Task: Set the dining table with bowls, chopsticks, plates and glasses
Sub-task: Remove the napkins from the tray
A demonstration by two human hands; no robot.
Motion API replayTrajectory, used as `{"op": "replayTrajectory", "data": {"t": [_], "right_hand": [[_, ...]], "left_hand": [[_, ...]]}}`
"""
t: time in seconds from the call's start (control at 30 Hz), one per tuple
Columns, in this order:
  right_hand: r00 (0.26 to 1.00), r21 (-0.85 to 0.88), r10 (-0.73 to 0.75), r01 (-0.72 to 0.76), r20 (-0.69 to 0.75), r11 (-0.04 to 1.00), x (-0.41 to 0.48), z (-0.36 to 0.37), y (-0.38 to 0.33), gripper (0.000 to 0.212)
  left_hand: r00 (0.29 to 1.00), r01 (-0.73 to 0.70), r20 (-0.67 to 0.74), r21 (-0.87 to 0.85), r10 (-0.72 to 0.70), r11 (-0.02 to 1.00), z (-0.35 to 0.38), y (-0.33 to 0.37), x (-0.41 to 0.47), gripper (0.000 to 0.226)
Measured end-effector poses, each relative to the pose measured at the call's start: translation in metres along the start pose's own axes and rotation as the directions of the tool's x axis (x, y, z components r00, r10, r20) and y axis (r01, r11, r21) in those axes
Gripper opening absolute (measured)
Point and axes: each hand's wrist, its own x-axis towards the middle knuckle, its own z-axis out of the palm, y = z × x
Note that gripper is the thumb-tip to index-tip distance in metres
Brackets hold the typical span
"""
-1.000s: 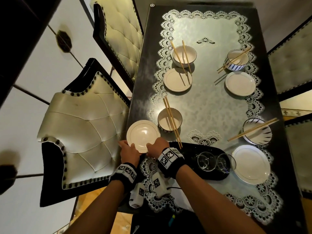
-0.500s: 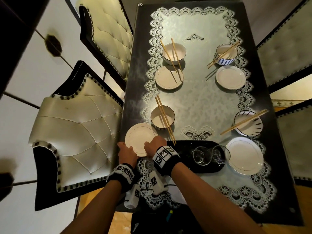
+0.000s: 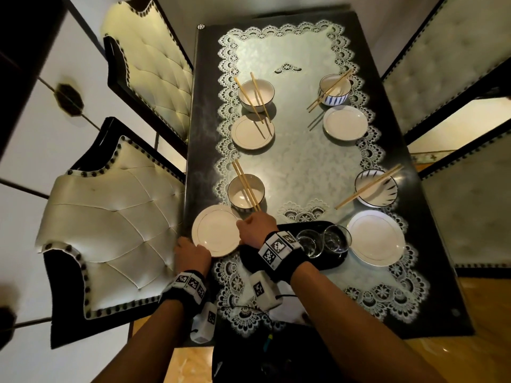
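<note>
A white gold-rimmed plate (image 3: 214, 230) lies flat at the table's near-left edge. My left hand (image 3: 192, 252) grips its near-left rim and my right hand (image 3: 257, 228) grips its right rim. Just beyond it stands a bowl (image 3: 237, 196) with chopsticks (image 3: 244, 186) across it. The other places each have a bowl and a plate: far left bowl (image 3: 256, 95) and plate (image 3: 249, 132), far right bowl (image 3: 334, 89) and plate (image 3: 345, 123), near right bowl (image 3: 381, 189) and plate (image 3: 376, 237). Two glasses (image 3: 308, 241) (image 3: 337, 239) stand on a black tray (image 3: 329, 261).
A lace-edged cloth (image 3: 298, 167) covers the dark table (image 3: 195, 161). Two padded chairs (image 3: 110, 225) (image 3: 149, 64) stand close against the left side, and two more (image 3: 456, 67) on the right. The tray sits right behind my right wrist.
The plate has come slightly nearer to me, beside the bowl. Both hands stay on its rim. My head has shifted, so the table sits further right in view.
</note>
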Motion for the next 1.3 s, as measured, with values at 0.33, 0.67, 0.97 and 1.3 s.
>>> {"op": "replayTrajectory", "data": {"t": [0.33,0.67,0.97,1.3], "right_hand": [[0.989,0.198,0.138,-0.126,-0.047,0.972,-0.042,-0.051,0.117,0.044],[0.828,0.319,0.559,-0.521,-0.034,0.792,-0.099,-0.011,0.279,0.034],[0.661,0.496,0.750,-0.639,-0.036,0.587,-0.106,0.066,0.385,0.034],[0.675,0.537,0.738,-0.626,0.008,0.566,-0.040,0.110,0.452,0.030]], "left_hand": [[0.870,-0.405,0.341,0.087,0.355,0.910,0.053,0.023,-0.067,0.015],[0.762,-0.565,0.526,0.252,0.378,0.786,0.130,0.025,-0.117,0.026],[0.727,-0.571,0.619,0.307,0.297,0.761,0.213,-0.014,-0.149,0.032],[0.713,-0.548,0.681,0.393,0.167,0.738,0.275,-0.074,-0.147,0.043]]}}
